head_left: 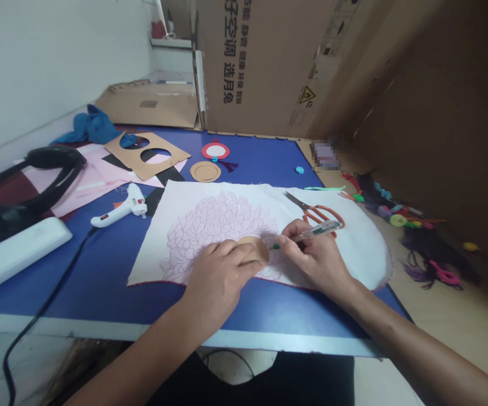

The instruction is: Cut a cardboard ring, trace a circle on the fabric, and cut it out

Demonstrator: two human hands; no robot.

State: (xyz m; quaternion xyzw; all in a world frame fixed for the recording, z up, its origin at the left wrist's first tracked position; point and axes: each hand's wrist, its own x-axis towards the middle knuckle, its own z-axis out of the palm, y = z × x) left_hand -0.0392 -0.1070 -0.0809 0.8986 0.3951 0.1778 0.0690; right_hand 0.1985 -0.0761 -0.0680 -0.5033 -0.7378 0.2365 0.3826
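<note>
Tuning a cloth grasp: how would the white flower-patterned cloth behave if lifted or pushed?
The white cloth is likely floppy, given its wavy near edge. Lifting it would probably shift the scissors lying on it. Pushed, it may bunch near the left hand, which rests on a cardboard disc there.

Craft workspace: glue gun [121, 210], scissors [306, 208], cut cardboard [132, 159].

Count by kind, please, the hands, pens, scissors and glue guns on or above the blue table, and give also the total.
Hands: 2 (left hand, right hand)
Pen: 1
Scissors: 1 pair
Glue gun: 1
Total: 5
</note>
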